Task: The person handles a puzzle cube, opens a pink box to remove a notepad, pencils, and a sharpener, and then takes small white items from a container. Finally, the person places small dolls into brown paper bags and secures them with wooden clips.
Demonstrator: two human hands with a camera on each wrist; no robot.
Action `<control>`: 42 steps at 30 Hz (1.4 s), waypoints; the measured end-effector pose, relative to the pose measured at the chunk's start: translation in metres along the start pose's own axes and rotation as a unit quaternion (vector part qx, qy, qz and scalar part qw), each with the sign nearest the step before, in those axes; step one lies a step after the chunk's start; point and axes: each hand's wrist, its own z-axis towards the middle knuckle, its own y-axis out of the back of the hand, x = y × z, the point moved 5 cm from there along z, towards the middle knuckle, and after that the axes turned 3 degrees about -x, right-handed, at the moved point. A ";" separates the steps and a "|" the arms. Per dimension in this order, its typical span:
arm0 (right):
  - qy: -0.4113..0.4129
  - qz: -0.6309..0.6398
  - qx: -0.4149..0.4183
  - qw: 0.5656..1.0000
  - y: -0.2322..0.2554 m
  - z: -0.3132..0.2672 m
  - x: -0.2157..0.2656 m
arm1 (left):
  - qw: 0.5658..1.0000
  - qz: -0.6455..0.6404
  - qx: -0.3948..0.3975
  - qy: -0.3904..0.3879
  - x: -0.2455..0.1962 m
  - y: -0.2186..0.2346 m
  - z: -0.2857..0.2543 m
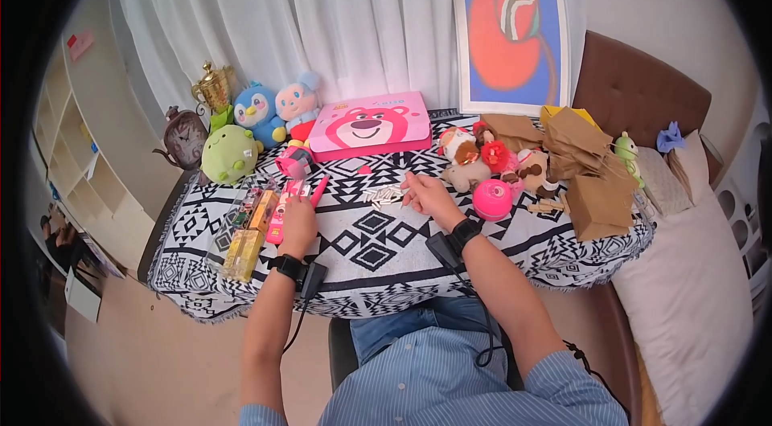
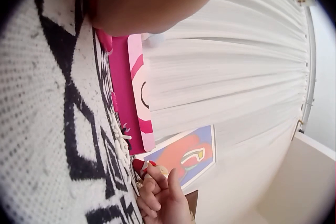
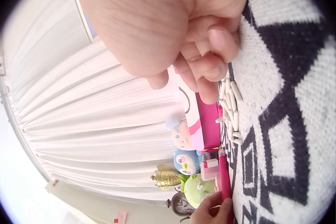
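Note:
My left hand (image 1: 299, 227) grips a slim pink stick-like thing (image 1: 320, 191) at the table's left, its tip poking out past the fingers. Under and beside that hand lies a pink pack with white markings (image 1: 279, 215), partly covered. In the right wrist view the left thumb and fingers close on the pink thing (image 3: 224, 179). My right hand (image 1: 433, 199) hovers low over the cloth with fingers loosely bent and nothing in them. Just left of its fingertips is a loose pile of small white sticks (image 1: 383, 197), also close below the right hand (image 3: 207, 58) in the right wrist view.
Clear packs with yellow contents (image 1: 241, 253) lie left. Behind stand a pink bear box (image 1: 371, 124), a green plush (image 1: 229, 154), a blue plush (image 1: 257, 114) and a clock (image 1: 185, 139). Right are plush toys (image 1: 531, 169), a pink ball (image 1: 492, 199), wooden pieces (image 1: 547, 206) and paper bags (image 1: 599, 205).

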 end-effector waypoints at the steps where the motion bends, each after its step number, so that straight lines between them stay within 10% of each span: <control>1: -0.001 -0.001 0.001 1.000 0.000 0.000 0.000 | 1.000 0.000 0.000 0.001 -0.003 0.001 0.000; 22: -0.011 -0.011 -0.016 1.000 0.002 0.004 -0.005 | 0.958 -0.236 0.008 0.165 0.010 -0.017 -0.002; 30: -0.008 -0.002 -0.011 1.000 0.002 0.002 -0.002 | 0.839 -0.522 -0.002 0.152 0.003 -0.017 -0.006; 42: -0.004 -0.006 -0.012 1.000 0.002 0.001 -0.002 | 0.844 -0.482 0.056 0.228 0.004 -0.015 0.000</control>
